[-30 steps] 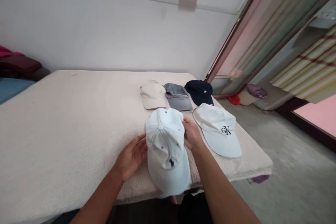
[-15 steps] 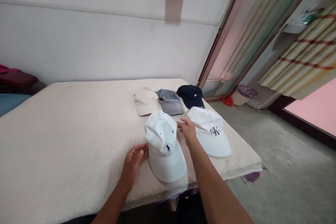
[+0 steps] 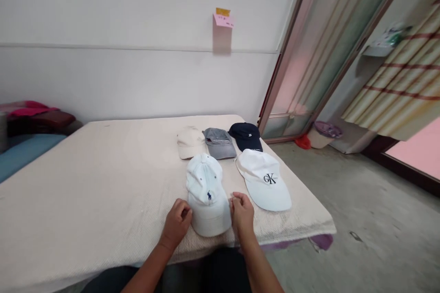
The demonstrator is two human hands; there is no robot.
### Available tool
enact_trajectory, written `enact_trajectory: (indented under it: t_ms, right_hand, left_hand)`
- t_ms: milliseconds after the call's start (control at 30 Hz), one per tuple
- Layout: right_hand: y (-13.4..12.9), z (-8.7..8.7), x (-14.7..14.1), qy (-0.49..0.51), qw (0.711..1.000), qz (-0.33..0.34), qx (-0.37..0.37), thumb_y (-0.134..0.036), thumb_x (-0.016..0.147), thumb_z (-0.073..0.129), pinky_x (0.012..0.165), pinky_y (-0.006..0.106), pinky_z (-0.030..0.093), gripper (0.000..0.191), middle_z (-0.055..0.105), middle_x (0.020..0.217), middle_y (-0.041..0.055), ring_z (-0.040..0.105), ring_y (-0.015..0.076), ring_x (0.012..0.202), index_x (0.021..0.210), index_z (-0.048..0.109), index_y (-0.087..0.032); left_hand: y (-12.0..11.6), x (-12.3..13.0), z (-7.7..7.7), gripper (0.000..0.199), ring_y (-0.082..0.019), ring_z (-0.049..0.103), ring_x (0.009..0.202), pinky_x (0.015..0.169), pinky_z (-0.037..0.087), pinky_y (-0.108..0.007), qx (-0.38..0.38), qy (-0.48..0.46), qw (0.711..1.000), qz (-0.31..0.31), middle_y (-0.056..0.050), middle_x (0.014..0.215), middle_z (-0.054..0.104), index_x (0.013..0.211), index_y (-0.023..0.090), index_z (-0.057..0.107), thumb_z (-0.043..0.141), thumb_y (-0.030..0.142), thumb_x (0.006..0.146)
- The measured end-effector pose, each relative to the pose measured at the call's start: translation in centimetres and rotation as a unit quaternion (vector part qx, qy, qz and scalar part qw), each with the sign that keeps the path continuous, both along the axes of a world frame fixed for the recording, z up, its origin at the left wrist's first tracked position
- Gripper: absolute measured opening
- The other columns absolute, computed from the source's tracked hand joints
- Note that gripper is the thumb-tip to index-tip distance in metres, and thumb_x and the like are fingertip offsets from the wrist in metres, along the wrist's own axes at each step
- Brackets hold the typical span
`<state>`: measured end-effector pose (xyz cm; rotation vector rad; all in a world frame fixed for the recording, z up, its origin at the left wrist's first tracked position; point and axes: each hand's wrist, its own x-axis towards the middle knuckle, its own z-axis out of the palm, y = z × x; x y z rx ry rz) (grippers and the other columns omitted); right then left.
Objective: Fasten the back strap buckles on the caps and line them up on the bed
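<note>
A white baseball cap (image 3: 205, 194) with a small dark-blue horse-and-rider emblem lies on the cream-covered bed (image 3: 113, 192), its brim toward me. My left hand (image 3: 178, 222) has curled fingers against the left edge of that brim. On the opposite side my right hand (image 3: 242, 213) pinches at the brim's right edge. Just right of it rests a larger white cap (image 3: 263, 176) with black CK-like letters. Behind them a beige cap (image 3: 190, 143), a grey cap (image 3: 219, 143) and a navy cap (image 3: 246, 136) sit in a row.
A white wall (image 3: 137, 87) with a pink note (image 3: 223, 20) stands behind the bed. Dark red and pink items (image 3: 37, 116) are at far left. To the right are a concrete floor (image 3: 330, 178), a lined bin (image 3: 323, 135) and a striped curtain (image 3: 395, 87).
My right hand has come back from beside the CK cap to the right of the emblem cap's brim. My left fingers have curled in. The emblem cap now points straighter toward me.
</note>
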<state>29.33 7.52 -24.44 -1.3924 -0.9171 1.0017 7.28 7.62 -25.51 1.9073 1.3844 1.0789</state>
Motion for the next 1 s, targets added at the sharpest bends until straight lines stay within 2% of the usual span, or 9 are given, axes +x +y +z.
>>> enact_trajectory:
  t_ms: [133,333,467,567,633,733,800,900,1000]
  right_hand:
    - [-1.5,-1.2,-0.5,-0.121,0.987,-0.092,0.052,-0.033,0.077,0.05,0.073,0.035,0.041,0.015,0.063,0.082,0.0053,0.054,0.0234,0.076,0.084,0.057,-0.022]
    - [-1.1,-1.0,-1.3,-0.166,0.978,-0.104,0.065,-0.032,0.077,0.05,0.071,0.035,0.041,0.014,0.065,0.081,0.0062,0.056,0.0257,0.077,0.083,0.059,-0.023]
    - [-1.1,-0.9,-1.1,-0.149,0.98,-0.117,0.057,-0.033,0.072,0.052,0.068,0.035,0.041,0.014,0.065,0.076,0.0056,0.056,0.0258,0.073,0.078,0.06,-0.023]
    - [-1.1,0.0,-0.7,-0.114,0.985,-0.124,0.041,-0.035,0.069,0.054,0.061,0.034,0.042,0.017,0.059,0.063,0.0024,0.055,0.0238,0.064,0.077,0.06,-0.021]
    - [-1.1,1.9,-1.1,-0.097,0.987,-0.121,0.045,-0.035,0.07,0.053,0.056,0.033,0.041,0.024,0.053,0.056,-0.001,0.052,0.0215,0.058,0.086,0.061,-0.019]
    - [-1.2,7.2,-3.9,-0.013,0.996,-0.028,0.088,-0.034,0.073,0.057,0.048,0.027,0.037,0.054,0.047,0.054,-0.006,0.046,0.0158,0.05,0.124,0.048,-0.017]
    - [-1.3,11.8,-7.0,0.043,0.986,0.079,0.139,-0.032,0.075,0.059,0.045,0.025,0.033,0.072,0.046,0.055,-0.0078,0.041,0.0121,0.045,0.139,0.03,-0.02]
    - [-1.8,18.0,-12.0,0.036,0.961,0.165,0.217,-0.027,0.077,0.059,0.047,0.025,0.036,0.077,0.046,0.059,-0.0072,0.042,0.0119,0.048,0.144,0.02,-0.027]
    - [-2.6,21.7,-15.5,-0.016,0.947,0.178,0.266,-0.023,0.079,0.057,0.051,0.027,0.039,0.077,0.044,0.061,-0.0061,0.044,0.0132,0.053,0.146,0.018,-0.03]
  left_hand:
    - [0.0,0.3,0.1,0.011,-0.02,0.053,0.075,0.07,0.044,-0.033,0.0,-0.008,1.0,0.003,-0.003,0.08,0.054,0.068,0.022,0.053,0.05,0.02,0.078]
    - [0.0,0.6,0.6,0.009,-0.022,0.055,0.082,0.074,0.046,-0.035,-0.008,-0.057,0.998,0.03,-0.006,0.085,0.057,0.065,0.022,0.056,0.052,0.023,0.074]
    - [-0.3,0.8,0.6,0.008,-0.022,0.055,0.078,0.073,0.046,-0.036,-0.034,-0.104,0.99,0.086,-0.004,0.079,0.057,0.063,0.022,0.056,0.055,0.025,0.071]
    - [-0.7,0.1,0.7,0.012,-0.019,0.055,0.066,0.063,0.046,-0.033,-0.077,-0.149,0.975,0.143,-0.002,0.067,0.055,0.066,0.02,0.055,0.053,0.029,0.074]
    - [-1.0,-1.0,1.5,0.019,-0.016,0.052,0.054,0.051,0.043,-0.029,-0.116,-0.183,0.963,0.161,-0.001,0.06,0.054,0.071,0.017,0.057,0.05,0.034,0.076]
    - [-2.0,-3.9,5.6,0.042,-0.011,0.043,0.039,0.039,0.035,-0.023,-0.149,-0.23,0.948,0.162,0.005,0.052,0.05,0.107,0.01,0.056,0.051,0.041,0.078]
    - [-3.2,-6.5,10.4,0.07,-0.01,0.039,0.038,0.038,0.033,-0.02,-0.134,-0.271,0.943,0.141,0.01,0.049,0.043,0.138,0.011,0.031,0.057,0.038,0.078]
    - [-5.9,-10.1,18.5,0.09,-0.008,0.037,0.039,0.041,0.034,-0.017,-0.019,-0.294,0.948,0.122,0.013,0.049,0.041,0.148,0.026,0.011,0.064,0.025,0.075]
    - [-8.6,-12.5,23.8,0.098,-0.008,0.039,0.042,0.043,0.034,-0.016,0.082,-0.266,0.947,0.161,0.012,0.05,0.043,0.147,0.033,0.015,0.07,0.013,0.068]
